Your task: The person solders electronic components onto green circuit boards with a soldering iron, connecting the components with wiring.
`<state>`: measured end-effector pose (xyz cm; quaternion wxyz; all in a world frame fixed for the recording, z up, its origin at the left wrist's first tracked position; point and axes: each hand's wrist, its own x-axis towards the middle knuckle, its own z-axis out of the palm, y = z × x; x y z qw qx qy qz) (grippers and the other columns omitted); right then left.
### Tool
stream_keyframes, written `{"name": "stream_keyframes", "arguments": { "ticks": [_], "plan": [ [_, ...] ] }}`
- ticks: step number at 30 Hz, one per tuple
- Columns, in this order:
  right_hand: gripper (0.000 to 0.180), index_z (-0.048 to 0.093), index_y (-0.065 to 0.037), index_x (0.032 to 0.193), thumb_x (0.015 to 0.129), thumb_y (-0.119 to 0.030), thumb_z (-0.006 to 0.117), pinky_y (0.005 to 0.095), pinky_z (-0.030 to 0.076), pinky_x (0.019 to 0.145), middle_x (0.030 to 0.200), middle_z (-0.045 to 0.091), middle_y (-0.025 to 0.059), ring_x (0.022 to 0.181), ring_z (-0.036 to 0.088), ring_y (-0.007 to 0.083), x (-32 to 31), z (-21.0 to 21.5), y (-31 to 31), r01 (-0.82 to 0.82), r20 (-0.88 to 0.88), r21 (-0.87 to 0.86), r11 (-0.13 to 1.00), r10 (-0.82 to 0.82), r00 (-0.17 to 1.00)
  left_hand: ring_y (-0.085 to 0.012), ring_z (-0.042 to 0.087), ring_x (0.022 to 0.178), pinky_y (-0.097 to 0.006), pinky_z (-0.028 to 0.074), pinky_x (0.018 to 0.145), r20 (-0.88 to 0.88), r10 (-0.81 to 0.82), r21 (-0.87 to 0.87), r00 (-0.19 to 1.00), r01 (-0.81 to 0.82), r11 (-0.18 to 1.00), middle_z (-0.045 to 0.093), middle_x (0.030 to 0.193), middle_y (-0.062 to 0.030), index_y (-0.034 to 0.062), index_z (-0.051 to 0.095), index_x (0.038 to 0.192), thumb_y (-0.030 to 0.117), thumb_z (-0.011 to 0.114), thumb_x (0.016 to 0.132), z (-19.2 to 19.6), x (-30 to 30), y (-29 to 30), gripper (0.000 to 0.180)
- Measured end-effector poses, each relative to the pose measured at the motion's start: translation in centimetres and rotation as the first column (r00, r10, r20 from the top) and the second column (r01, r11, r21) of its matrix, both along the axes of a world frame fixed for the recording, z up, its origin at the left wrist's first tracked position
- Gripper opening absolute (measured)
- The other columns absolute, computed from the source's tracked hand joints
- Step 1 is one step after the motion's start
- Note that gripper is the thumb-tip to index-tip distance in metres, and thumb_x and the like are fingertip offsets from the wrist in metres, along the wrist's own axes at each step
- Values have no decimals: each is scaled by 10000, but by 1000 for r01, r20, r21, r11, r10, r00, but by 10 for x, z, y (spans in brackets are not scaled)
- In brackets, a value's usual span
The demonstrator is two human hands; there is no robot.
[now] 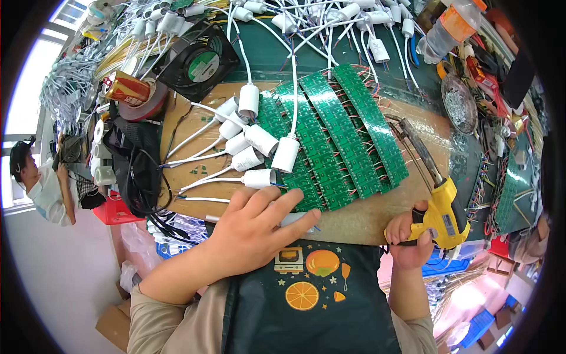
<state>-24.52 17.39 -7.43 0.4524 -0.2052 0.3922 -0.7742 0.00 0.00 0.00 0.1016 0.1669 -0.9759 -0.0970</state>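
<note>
On the brown board (365, 221) at the near edge of the bench (265, 56), the left hand (259, 221) lies flat with fingers spread, its grip wide and holding nothing; the fingertips touch the lower end of the green circuit boards (336, 135) and sit just beside a white cylindrical capacitor (258, 178). More white capacitors (247, 158) with white leads fan out to the left of the boards. The right hand (408, 239) has its grip wrapped around the handle of a yellow glue gun (443, 212), whose long dark barrel points up and away along the right edge of the circuit boards. Farther back stand a black fan (197, 59), a roll of tape (147, 103) and a clear plastic bottle (451, 26).
</note>
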Motion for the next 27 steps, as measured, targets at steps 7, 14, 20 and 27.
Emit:
{"name": "stream_keyframes", "arguments": {
  "ticks": [7,14,20,27],
  "plan": [
    [616,377,-16,1306,901,-423,600,274,386,474,655,467,11,517,451,125,3,0,3,-48,-94,-25,999,46,995,-222,550,990,-396,395,856,29,-125,-16,992,125,992,574,1049,-33,195,646,1069,240,684,727,6,7,5,347],
    [614,388,-14,1288,894,-431,607,269,383,465,647,464,9,507,449,121,3,0,1,-40,-114,-11,999,38,993,-310,491,1207,-585,287,1065,85,61,78,994,-68,995,568,1121,-82,106,620,952,193,677,767,2,9,10,212],
    [618,391,-17,1284,891,-442,605,266,382,464,638,457,5,506,447,118,3,1,0,-29,-135,6,1000,29,990,-391,386,1330,-590,247,1092,-92,170,208,981,-148,967,486,1340,-150,82,626,845,172,736,737,-17,13,12,178],
    [624,402,-31,1269,868,-440,652,265,380,464,632,453,4,505,448,120,5,5,6,-30,-127,29,999,33,991,-429,349,1345,-585,246,1094,-125,206,230,970,-174,958,464,1373,-164,77,631,806,138,725,730,-21,9,12,136]
  ]
}}
